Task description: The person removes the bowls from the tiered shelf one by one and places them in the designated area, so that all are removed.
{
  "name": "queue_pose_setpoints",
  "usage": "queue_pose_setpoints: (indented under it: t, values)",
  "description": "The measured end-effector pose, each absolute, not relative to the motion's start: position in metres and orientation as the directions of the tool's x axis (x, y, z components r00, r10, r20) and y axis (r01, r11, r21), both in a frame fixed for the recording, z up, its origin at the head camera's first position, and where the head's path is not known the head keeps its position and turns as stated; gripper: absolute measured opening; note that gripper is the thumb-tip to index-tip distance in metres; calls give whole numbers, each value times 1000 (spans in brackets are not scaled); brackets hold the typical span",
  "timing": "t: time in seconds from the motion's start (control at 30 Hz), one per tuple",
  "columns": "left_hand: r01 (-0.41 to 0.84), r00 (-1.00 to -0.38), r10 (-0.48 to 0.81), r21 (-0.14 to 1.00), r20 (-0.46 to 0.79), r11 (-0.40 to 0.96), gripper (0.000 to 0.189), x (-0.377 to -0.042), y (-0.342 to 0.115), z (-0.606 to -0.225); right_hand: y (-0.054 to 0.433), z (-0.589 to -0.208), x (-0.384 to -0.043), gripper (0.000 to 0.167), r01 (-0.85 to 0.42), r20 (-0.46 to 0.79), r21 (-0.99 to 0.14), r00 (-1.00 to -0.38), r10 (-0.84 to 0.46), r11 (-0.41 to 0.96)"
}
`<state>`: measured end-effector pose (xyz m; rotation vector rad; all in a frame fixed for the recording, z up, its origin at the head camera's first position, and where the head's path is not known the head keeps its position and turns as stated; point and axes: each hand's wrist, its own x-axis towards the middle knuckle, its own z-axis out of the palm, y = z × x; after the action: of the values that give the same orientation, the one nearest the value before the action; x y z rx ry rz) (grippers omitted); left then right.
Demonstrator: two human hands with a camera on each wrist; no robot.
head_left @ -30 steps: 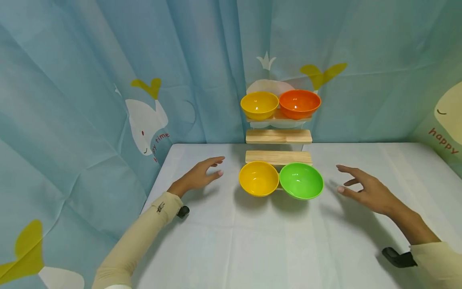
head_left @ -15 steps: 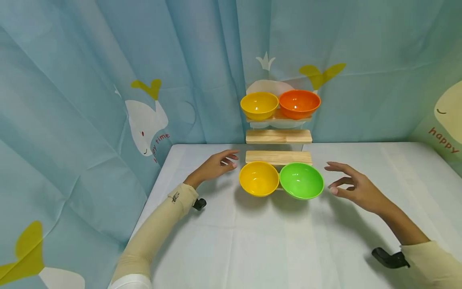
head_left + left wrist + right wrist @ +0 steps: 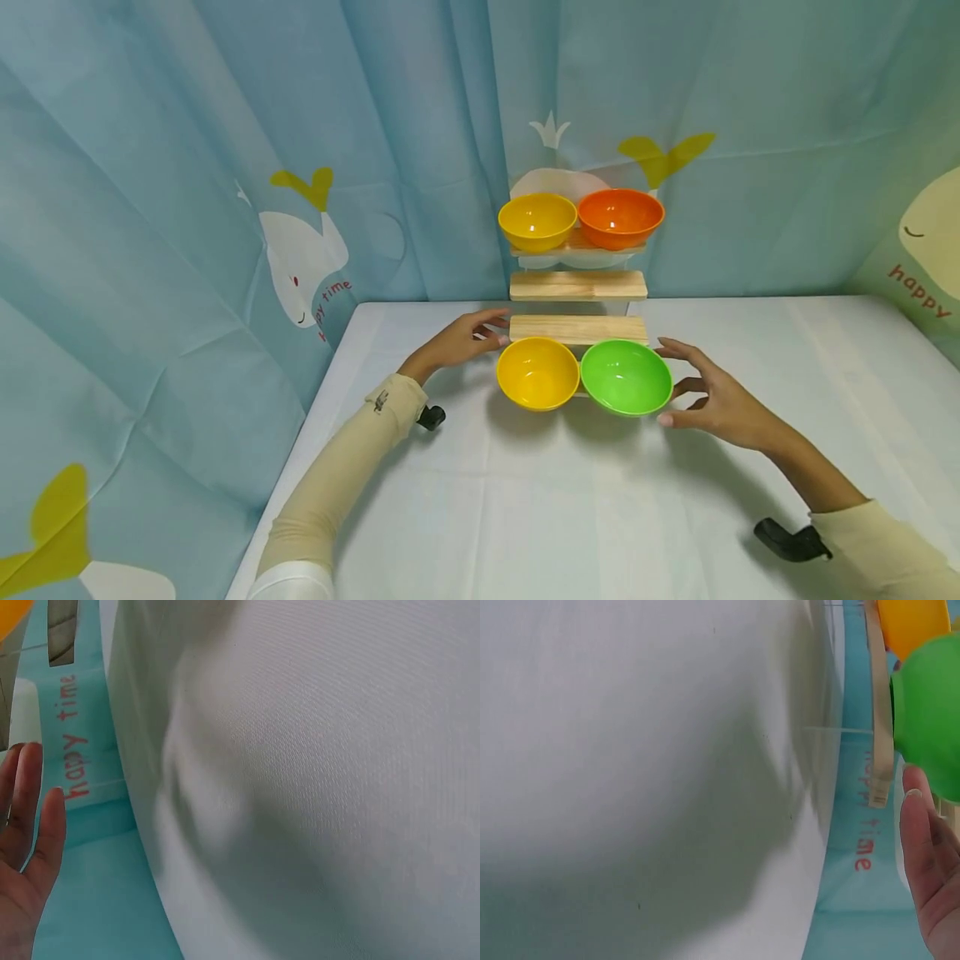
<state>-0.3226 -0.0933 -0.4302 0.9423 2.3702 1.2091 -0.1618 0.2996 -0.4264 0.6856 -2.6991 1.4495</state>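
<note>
My right hand (image 3: 720,404) is beside the green bowl (image 3: 626,377), its spread fingers and thumb right at the bowl's right side. In the right wrist view the fingertips (image 3: 913,796) overlap the lower part of that bowl. To its left stands a yellow bowl (image 3: 537,373) on the same lowest step of a wooden rack (image 3: 577,328). My left hand (image 3: 465,340), fingers loosely bent and holding nothing, reaches the rack's left end, close to the yellow bowl's rim. Another yellow bowl (image 3: 537,221) and an orange bowl (image 3: 619,218) sit side by side on the top step.
Two bare wooden slats, the upper one (image 3: 577,286) included, lie between the bowl pairs. A white cloth covers the table (image 3: 525,517). Blue curtains (image 3: 420,150) with whale prints hang behind and on the left, close to the rack.
My left hand has moved right to the rack's left end. The right hand has moved left up to the green bowl. The bowls have stayed in place.
</note>
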Motion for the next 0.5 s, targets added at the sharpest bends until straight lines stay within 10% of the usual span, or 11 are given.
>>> queue_pose_setpoints:
  t: [0.5]
  values:
    - [411, -731, 682, 803, 8, 431, 54, -325, -87, -427, 290, -434, -166, 111, -313, 157, -828, -926, -343, 466]
